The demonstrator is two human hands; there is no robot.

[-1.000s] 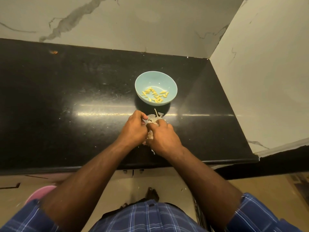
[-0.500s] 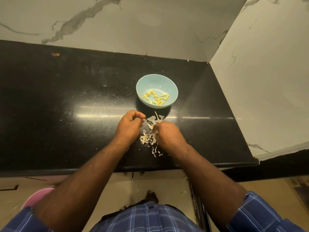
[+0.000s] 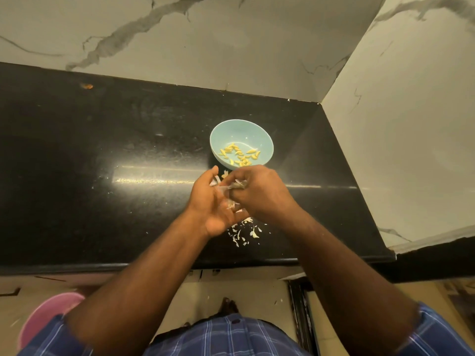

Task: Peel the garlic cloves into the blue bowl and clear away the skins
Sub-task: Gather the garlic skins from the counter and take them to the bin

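Note:
A light blue bowl (image 3: 241, 129) stands on the black counter (image 3: 102, 155) and holds several yellow peeled garlic cloves (image 3: 239, 156). Just in front of it my left hand (image 3: 213, 204) is turned palm up and cupped, with pale garlic skins (image 3: 228, 202) lying in it. My right hand (image 3: 259, 194) is closed on a pinch of skins and rests against the left palm. More loose skins (image 3: 243, 232) are scattered on the counter below both hands, near the front edge.
Marble walls close the counter at the back and right (image 3: 398, 124). A small orange speck (image 3: 86, 86) lies at the far left rear. A pink round object (image 3: 48, 314) sits on the floor at lower left. A foot (image 3: 228, 305) shows below the counter edge.
Both hands were pressed down on the skin pile on the counter. Now the left hand has turned palm up holding skins, and the right hand has lifted skins up to it.

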